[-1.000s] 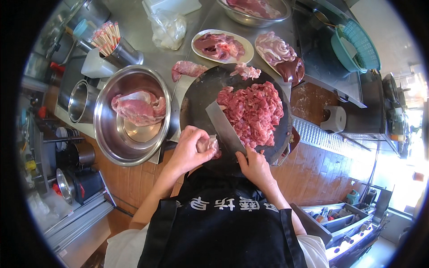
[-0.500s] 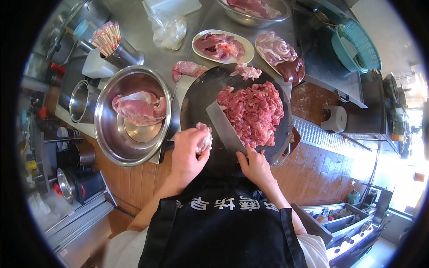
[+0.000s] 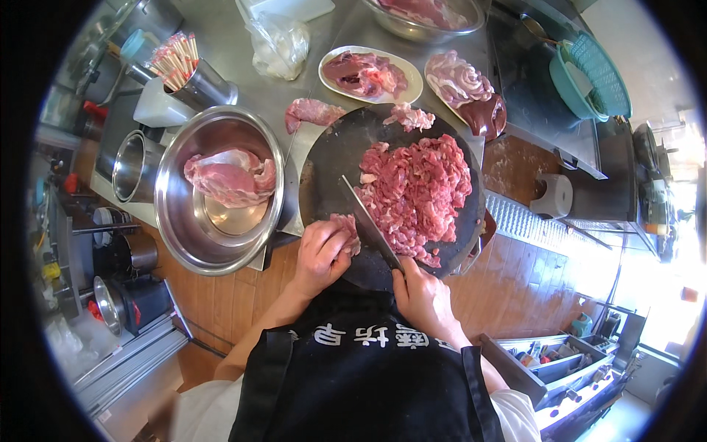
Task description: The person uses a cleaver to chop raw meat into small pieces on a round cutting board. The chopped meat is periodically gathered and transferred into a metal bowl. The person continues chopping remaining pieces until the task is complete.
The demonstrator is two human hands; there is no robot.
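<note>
Head: metal cleaver (image 3: pixel 370 223), ragged meat (image 3: pixel 421 193)

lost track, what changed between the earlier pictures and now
Since half a second ago, the left hand has brought its meat piece rightward, nearer the cleaver, which the right hand has turned more edge-on. Neither hand let go; the large cut in the steel bowl stayed put.

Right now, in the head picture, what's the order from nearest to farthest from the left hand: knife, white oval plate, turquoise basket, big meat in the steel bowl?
From the left hand:
1. Knife: just right
2. Big meat: upper left, in the steel bowl
3. White oval plate: beyond the board
4. Turquoise basket: far upper right
</note>
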